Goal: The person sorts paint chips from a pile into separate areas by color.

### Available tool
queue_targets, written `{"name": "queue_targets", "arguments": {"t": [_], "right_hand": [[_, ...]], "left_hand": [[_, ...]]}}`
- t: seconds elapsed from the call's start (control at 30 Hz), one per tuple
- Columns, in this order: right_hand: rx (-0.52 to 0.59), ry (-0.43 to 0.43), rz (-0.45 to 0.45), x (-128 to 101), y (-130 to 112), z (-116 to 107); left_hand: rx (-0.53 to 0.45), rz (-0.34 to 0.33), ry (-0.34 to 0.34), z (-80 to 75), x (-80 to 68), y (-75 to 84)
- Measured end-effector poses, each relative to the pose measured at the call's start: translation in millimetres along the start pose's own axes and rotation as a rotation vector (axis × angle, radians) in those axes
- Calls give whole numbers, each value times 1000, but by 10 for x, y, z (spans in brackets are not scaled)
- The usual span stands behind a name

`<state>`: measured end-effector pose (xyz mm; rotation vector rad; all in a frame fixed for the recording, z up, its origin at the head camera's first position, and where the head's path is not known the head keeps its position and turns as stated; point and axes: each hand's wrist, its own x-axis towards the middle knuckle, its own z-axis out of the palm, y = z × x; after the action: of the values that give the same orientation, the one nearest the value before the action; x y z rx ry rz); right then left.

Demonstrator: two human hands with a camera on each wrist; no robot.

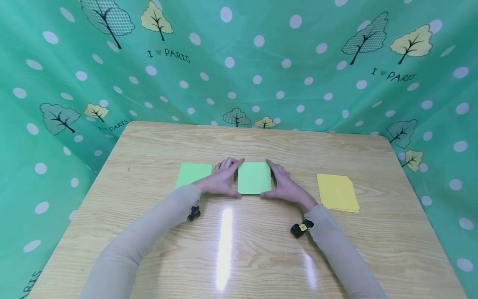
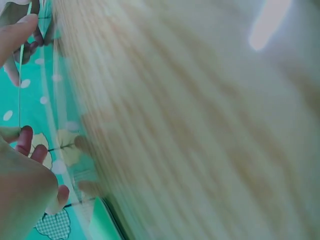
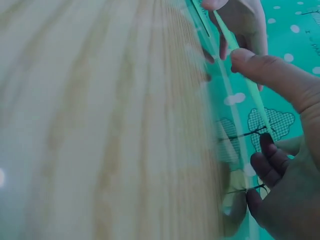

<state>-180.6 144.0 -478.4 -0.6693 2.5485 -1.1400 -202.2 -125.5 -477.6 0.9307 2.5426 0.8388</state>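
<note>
A light green paper square (image 1: pixel 254 178) is held between the two hands in the middle of the table. My left hand (image 1: pixel 220 177) grips its left side, thumb at the near corner and fingers at the far one. On the opposite side my right hand (image 1: pixel 283 185) holds it the same way. Both wrist views show the square (image 3: pixel 260 110) edge-on as a thin line, raised above the tabletop. Beneath the left wrist lies a second stack of green squares (image 1: pixel 192 173), partly covered by that hand.
A small stack of yellow paper squares (image 1: pixel 337 192) lies right of the right hand, its corners slightly fanned. The wood-grain table (image 1: pixel 257 249) has glossy light reflections. A green dotted cloth (image 1: pixel 239 74) hangs behind and along both sides.
</note>
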Motion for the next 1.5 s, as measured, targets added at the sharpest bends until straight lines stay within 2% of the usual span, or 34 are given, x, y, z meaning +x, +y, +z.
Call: {"name": "queue_targets", "arguments": {"t": [0.37, 0.63, 0.93, 1.17, 1.5], "right_hand": [[140, 16, -71, -18, 42, -47], [182, 34, -64, -10, 29, -57], [218, 31, -81, -73, -373, -151], [199, 53, -72, 93, -141, 29], [187, 58, -110, 291, -204, 225]], "left_hand": [[-109, -19, 41, -36, -19, 9], [-187, -23, 51, -112, -47, 22], [-242, -37, 51, -201, -125, 23], [-288, -65, 45, -262, -238, -69], [-279, -92, 49, -353, -423, -223]]}}
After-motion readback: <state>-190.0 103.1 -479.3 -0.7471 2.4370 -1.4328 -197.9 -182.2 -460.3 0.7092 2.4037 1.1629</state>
